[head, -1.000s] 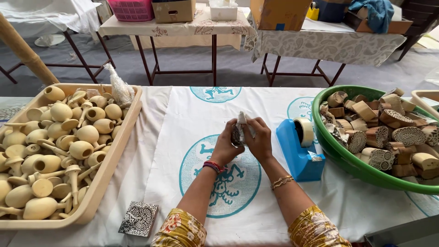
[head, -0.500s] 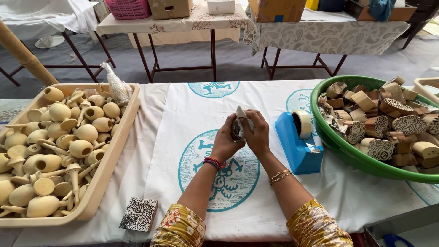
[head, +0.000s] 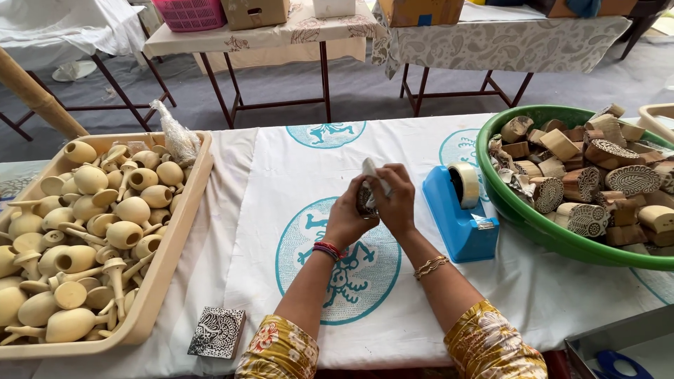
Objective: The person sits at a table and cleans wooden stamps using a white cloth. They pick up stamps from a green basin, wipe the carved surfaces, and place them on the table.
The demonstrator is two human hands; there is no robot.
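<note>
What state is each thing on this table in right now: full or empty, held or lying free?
Left hand: closed around a small carved block.
Right hand: gripping the same block from the other side.
Carved block: held above the cloth, white wrapping partly round it.
Tape dispenser: standing free, roll loaded.
Green basin: heaped with carved wooden blocks.
Beige tray: full of pale wooden handles.
Patterned block: lying flat near the table edge, untouched.
</note>
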